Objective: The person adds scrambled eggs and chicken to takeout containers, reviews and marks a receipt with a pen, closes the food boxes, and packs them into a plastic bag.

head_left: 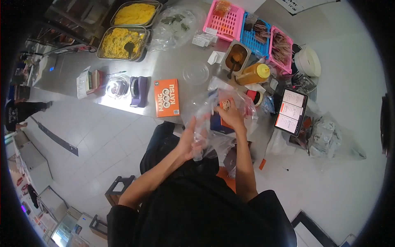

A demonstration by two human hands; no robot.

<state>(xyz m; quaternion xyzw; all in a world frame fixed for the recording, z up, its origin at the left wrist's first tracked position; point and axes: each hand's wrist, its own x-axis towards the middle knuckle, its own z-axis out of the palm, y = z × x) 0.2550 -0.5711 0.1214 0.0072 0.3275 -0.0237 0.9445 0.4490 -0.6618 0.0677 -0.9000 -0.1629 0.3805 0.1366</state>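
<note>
A clear plastic bag (245, 99) surrounds an orange and dark blue box (214, 124) at the near edge of the metal counter. My right hand (231, 116) reaches into the bag from the right, its fingers closed over the box's orange part. On the other side, my left hand (189, 140) has hold of the bag's left side, its fingers partly veiled by the crinkled plastic. A flat orange box with "MANG KATSU" lettering (167, 98) lies left of the bag, apart from both hands.
On the counter stand a purple tape dispenser (139, 91), a yellow sauce bottle (254, 74), a steel sauce pan (236, 57) and food trays (122, 43). Pink and blue baskets (256, 33) line the back. A tablet (291, 112) stands at right. Another person (24, 112) is at far left.
</note>
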